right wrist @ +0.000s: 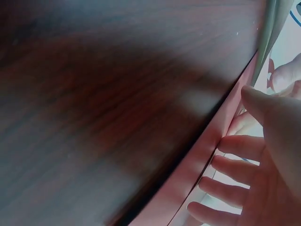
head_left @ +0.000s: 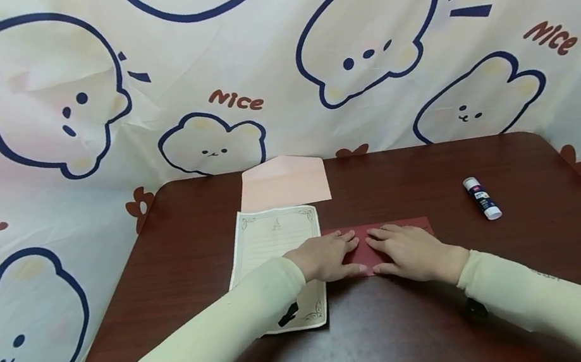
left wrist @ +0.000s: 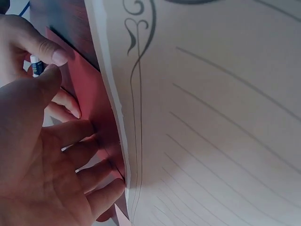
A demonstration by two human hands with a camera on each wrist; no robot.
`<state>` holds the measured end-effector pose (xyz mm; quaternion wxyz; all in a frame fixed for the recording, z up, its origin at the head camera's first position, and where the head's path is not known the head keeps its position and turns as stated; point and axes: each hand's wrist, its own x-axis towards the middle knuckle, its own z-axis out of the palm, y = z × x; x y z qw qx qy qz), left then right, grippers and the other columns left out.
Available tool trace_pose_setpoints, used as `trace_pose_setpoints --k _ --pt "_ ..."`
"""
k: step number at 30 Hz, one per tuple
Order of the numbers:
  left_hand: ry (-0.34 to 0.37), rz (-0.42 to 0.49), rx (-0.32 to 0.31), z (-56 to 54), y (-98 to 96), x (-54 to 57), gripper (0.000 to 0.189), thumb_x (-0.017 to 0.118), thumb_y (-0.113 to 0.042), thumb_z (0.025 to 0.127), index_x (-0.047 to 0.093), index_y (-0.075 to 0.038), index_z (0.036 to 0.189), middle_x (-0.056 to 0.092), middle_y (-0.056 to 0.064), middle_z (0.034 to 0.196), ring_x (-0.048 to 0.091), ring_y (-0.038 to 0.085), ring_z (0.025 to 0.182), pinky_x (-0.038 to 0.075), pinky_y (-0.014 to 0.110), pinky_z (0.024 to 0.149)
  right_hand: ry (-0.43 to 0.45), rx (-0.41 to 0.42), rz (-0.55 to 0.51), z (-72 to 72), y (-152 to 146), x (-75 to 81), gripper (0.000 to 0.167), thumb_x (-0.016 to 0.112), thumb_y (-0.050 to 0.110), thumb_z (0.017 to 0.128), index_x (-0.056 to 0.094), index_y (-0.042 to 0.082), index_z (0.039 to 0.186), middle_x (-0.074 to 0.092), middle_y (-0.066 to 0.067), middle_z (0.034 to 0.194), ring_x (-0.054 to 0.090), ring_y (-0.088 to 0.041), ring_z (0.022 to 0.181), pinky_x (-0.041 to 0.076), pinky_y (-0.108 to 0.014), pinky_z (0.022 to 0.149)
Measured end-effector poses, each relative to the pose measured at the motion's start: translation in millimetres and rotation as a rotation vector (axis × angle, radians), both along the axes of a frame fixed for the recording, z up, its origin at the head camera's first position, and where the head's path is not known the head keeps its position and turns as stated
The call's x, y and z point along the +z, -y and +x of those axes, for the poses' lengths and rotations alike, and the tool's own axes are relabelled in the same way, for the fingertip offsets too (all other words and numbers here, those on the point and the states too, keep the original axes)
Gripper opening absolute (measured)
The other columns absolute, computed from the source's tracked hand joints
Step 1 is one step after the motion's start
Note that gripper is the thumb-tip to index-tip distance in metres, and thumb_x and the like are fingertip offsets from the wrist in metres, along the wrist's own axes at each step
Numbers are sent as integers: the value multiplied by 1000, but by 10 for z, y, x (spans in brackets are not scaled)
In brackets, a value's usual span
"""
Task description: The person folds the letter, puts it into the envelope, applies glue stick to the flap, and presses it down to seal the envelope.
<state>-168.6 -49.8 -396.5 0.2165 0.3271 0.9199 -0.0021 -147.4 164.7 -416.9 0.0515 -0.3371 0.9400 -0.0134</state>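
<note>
A flat red piece of folded paper, shaped like an envelope (head_left: 363, 253), lies on the dark wooden table (head_left: 408, 334). My left hand (head_left: 329, 258) rests its fingertips on the red envelope's left part, fingers spread and nearly straight. On its right part the right hand (head_left: 414, 252) presses with outstretched fingers. Both thumbs lie near the envelope's front edge, close to each other. Cream letter paper with a printed border and lines (head_left: 271, 235) lies just left, partly under my left forearm. In the right wrist view, a long straight edge runs along the red envelope (right wrist: 188, 183) near the fingertips.
Behind the letter paper lies a pink envelope (head_left: 284, 185) with its pointed flap up. A glue stick (head_left: 482, 199) lies on its side at the right. A patterned cloth (head_left: 372, 116) hangs around the table's back and sides.
</note>
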Motion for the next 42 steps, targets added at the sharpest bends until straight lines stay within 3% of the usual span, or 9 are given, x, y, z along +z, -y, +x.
trace_pose_setpoints --k 17,30,42 --pt "-24 -4 1 4 -13 -40 64 44 -57 103 37 -23 157 28 -4 168 29 18 155 34 37 122 13 -74 -43 -33 -348 -28 54 65 46 96 64 10 136 57 -19 146 56 -39 133 48 -61 104" --pt "-34 12 7 15 38 -32 65 47 -56 103 37 -21 157 29 -3 167 28 20 155 33 37 122 -1 -101 -63 -39 -727 1 52 72 37 92 66 7 134 59 -23 143 60 -42 127 53 -57 98" --pt "-68 8 -31 6 7 -43 66 57 -51 100 39 -19 156 32 -1 166 33 23 153 36 37 120 34 -111 -69 -36 -761 31 52 74 36 92 66 6 133 57 -25 143 59 -44 127 52 -58 99"
